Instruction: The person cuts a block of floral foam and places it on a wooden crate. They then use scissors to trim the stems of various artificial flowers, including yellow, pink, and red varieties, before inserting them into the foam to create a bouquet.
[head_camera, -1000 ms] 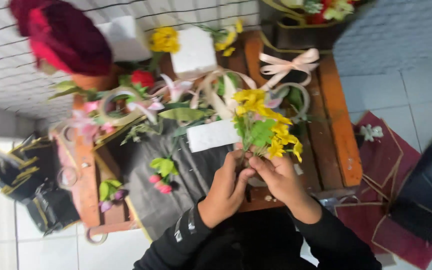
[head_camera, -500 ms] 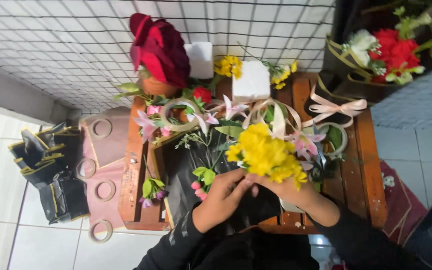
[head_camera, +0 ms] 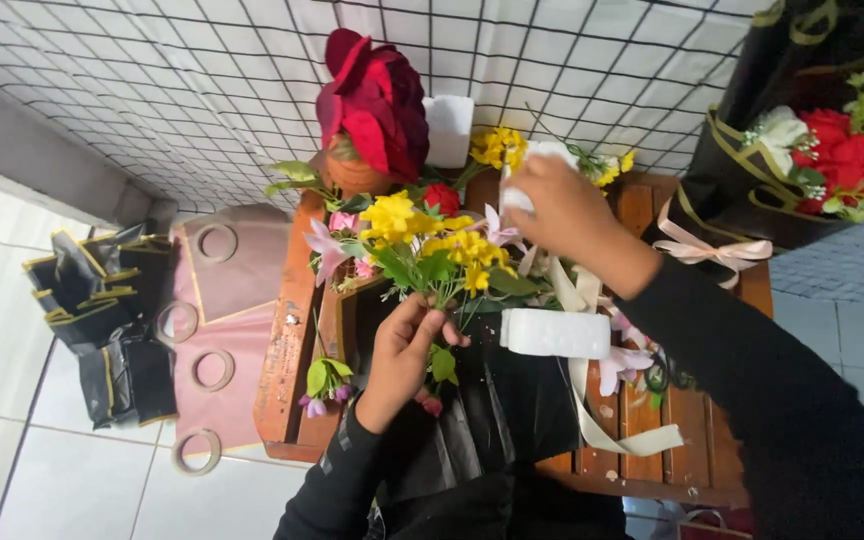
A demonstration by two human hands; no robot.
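Yellow flower bunch is being clamped at the stems by left hand; light, floppy, prob. fragile. White foam block is being gripped by right hand.

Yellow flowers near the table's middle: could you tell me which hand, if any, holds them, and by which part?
The left hand grips the yellow flowers by their green stems, just below the blooms.

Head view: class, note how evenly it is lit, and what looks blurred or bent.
Head view: soft, even light with no hard shadows or glare; the right hand is slightly smeared, while the bunch of yellow artificial flowers in the left hand stays sharp; the black wire grid bows outwards.
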